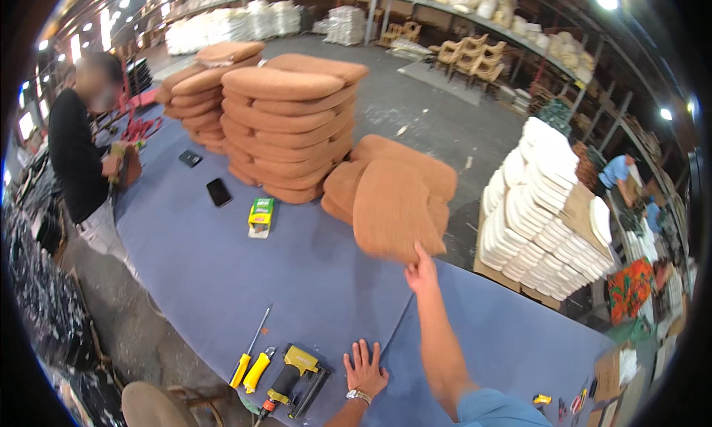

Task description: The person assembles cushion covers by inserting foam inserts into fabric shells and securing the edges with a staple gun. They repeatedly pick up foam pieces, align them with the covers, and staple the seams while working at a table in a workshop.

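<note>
A rounded brown seat cushion is pinched at its near corner by my right hand, my arm stretched out over the table. It lies tilted against a short pile of similar brown cushions, partly covering them. My left hand, with a watch on the wrist, rests flat on the blue-covered table, fingers spread and holding nothing. Just left of it lies a yellow and black staple gun. Beside that are a yellow-handled utility knife and a screwdriver with a yellow handle.
Tall stacks of brown cushions stand along the far edge. A green and yellow box and a black phone lie nearer. White cushion pads are piled beyond the table at right. A person in black works at left.
</note>
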A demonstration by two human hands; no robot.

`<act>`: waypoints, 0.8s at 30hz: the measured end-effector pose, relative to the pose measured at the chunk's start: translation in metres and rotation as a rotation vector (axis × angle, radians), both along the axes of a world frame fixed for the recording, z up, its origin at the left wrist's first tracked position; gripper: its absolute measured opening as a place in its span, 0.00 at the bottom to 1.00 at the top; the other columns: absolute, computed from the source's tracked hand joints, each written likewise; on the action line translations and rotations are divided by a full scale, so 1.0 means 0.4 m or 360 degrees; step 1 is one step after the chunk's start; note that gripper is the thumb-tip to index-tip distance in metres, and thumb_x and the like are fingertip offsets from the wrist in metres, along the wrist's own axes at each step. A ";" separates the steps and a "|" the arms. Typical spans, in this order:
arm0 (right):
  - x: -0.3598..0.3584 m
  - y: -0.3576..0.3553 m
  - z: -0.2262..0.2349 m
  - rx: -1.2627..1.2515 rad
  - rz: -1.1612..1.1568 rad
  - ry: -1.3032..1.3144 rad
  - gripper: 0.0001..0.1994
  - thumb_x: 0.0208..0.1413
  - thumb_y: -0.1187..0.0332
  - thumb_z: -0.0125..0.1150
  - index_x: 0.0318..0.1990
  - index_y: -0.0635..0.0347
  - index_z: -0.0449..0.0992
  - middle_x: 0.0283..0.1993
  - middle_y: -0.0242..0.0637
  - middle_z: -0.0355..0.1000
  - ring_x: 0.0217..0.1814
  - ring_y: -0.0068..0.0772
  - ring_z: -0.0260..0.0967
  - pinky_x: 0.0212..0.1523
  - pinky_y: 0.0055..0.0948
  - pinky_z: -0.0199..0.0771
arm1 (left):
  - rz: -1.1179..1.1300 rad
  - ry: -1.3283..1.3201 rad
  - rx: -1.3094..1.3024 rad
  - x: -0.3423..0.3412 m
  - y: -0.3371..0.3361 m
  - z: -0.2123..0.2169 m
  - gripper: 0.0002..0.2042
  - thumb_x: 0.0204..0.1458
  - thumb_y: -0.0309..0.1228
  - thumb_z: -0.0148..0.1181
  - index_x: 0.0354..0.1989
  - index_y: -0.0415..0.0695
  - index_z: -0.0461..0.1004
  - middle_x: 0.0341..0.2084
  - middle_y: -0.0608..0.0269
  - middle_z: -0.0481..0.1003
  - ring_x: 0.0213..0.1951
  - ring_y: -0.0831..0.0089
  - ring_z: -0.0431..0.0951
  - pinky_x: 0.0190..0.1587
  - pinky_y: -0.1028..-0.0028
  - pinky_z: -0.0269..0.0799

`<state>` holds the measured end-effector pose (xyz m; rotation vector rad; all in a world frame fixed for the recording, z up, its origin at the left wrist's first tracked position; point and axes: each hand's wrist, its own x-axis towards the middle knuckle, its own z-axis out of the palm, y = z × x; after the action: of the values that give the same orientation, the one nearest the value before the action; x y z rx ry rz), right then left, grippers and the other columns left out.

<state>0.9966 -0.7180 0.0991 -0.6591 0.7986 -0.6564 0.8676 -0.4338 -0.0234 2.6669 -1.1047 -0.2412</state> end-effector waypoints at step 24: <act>-1.526 0.430 0.089 -0.0140 0.0083 0.0563 0.25 0.63 0.40 0.58 0.39 0.55 0.78 0.19 0.25 0.64 0.11 0.21 0.52 0.12 0.27 0.46 | -0.1453 0.0305 -0.0779 -0.608 0.056 0.302 0.42 0.40 0.30 0.73 0.71 0.52 0.67 0.72 0.54 0.63 0.75 0.49 0.58 0.75 0.44 0.46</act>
<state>0.3864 -0.5460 0.1346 -0.8883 1.0797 -0.5358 0.6245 -0.4114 0.0973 1.5497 -1.9296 -0.3155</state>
